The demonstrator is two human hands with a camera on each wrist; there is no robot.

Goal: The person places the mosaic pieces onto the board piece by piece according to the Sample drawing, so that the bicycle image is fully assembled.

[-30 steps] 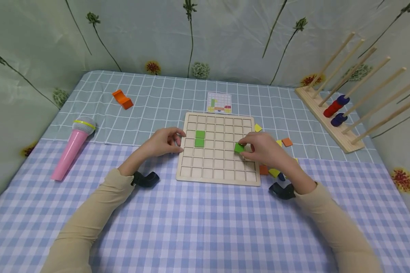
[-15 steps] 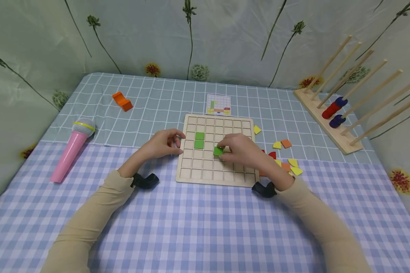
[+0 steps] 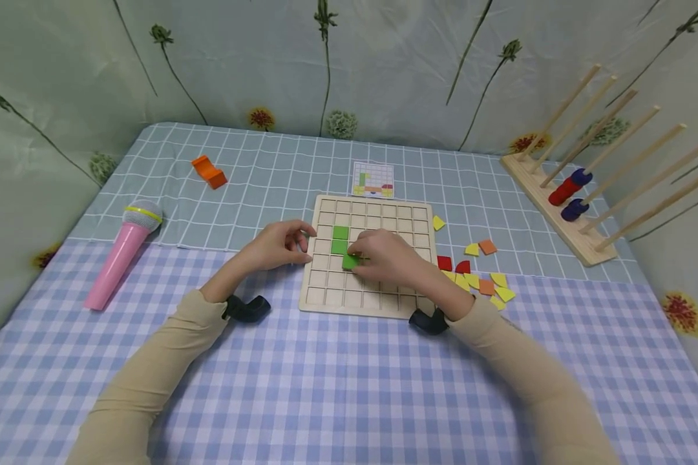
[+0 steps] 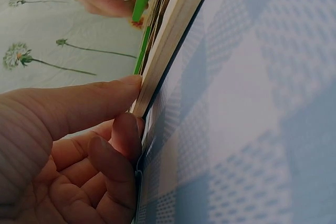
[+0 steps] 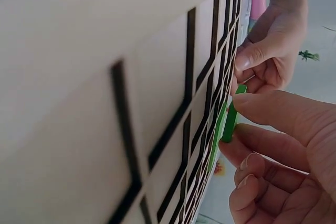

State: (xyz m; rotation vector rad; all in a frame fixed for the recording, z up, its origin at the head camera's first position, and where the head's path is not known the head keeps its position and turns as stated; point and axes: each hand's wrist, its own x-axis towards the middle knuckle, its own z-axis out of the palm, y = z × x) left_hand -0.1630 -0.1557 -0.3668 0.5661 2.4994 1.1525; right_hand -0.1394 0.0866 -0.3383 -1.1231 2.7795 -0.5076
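Note:
A square wooden grid board (image 3: 378, 297) lies on the table. Two green square tiles (image 3: 340, 239) sit in neighbouring cells of its left part. My right hand (image 3: 386, 257) pinches another green tile (image 5: 231, 114) between thumb and fingertips, just below and right of those two. In the right wrist view this tile stands tilted and slightly off the board. My left hand (image 3: 276, 245) rests at the board's left edge. Its thumb and index finger touch the edge apart from each other, while the other fingers are loosely bent, as the left wrist view shows.
Yellow, orange and red pieces (image 3: 474, 279) lie right of the board. Behind it is a printed pattern card (image 3: 373, 180). A pink microphone (image 3: 119, 258) and an orange block (image 3: 209, 172) lie to the left. A wooden peg rack (image 3: 558, 210) with red and blue beads stands far right.
My right hand has carried the green tile leftward across the board, from its right side to beside the two placed green tiles. My left hand has stayed at the edge.

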